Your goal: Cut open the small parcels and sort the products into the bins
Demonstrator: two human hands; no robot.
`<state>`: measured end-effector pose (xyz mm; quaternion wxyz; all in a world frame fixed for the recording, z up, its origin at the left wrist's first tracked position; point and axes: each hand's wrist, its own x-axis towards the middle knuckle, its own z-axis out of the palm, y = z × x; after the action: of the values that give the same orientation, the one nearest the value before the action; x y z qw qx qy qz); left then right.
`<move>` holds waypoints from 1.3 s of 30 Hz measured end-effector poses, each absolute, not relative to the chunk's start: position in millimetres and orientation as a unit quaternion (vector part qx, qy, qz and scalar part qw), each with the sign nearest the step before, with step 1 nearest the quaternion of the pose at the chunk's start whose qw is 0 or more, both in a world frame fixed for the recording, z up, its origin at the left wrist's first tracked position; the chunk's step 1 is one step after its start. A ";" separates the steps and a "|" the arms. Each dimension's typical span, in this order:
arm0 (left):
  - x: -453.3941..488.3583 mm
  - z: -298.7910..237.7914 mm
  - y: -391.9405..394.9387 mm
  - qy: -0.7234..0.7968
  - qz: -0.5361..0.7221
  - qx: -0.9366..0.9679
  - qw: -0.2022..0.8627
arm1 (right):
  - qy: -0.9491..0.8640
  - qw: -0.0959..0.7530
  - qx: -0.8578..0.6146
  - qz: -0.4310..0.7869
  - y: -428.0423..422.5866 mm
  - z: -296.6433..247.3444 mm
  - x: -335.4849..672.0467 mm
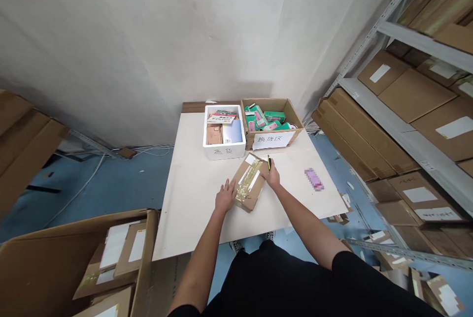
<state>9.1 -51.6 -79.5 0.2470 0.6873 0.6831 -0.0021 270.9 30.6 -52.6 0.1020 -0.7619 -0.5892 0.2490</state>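
A brown cardboard parcel (248,183) sealed with shiny tape lies aslant on the white table (192,199). My left hand (225,196) rests against its left side, fingers stretched out and touching the cardboard. On the other side, my right hand (272,175) is closed around a slim yellow-and-black utility knife (269,162), which points away from me. That hand also touches the parcel's right edge; its blade is too small to make out. Just behind the parcel stands a white foam box (224,152) with booklets and small packets inside.
Beside the foam box is an open carton (295,135) of green-and-pink boxes. A blurred pink item (314,179) lies on the right of the table. A large carton (148,243) of parcels stands at lower left. Shelving (402,132) with cartons lines the right side.
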 end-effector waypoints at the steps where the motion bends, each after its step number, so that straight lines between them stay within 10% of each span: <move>1: 2.7 -79.2 -49.0 0.685 -0.011 0.679 0.265 | -0.584 0.118 -0.763 0.251 26.0 -53.2 269.4; 10: 33.3 -91.0 -101.8 0.743 0.032 0.608 0.279 | -0.604 0.234 -0.710 0.276 -73.2 -112.3 241.1; 18: 92.6 -71.0 -120.4 0.716 -0.051 0.647 0.257 | -0.672 0.091 -0.692 0.249 34.4 -54.8 274.3; 29: 15.8 -83.5 -41.3 0.590 -0.086 0.788 0.154 | -0.603 0.061 -0.752 0.258 -40.5 -83.5 261.1; 39: 57.5 -89.9 -84.8 0.606 -0.006 0.786 0.122 | -0.547 0.190 -0.768 0.274 32.1 -48.4 297.0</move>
<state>57.5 -84.8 -89.9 0.1218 0.7862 0.6059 -0.0057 297.0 32.1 -48.4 0.1895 -0.7680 -0.5469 0.2742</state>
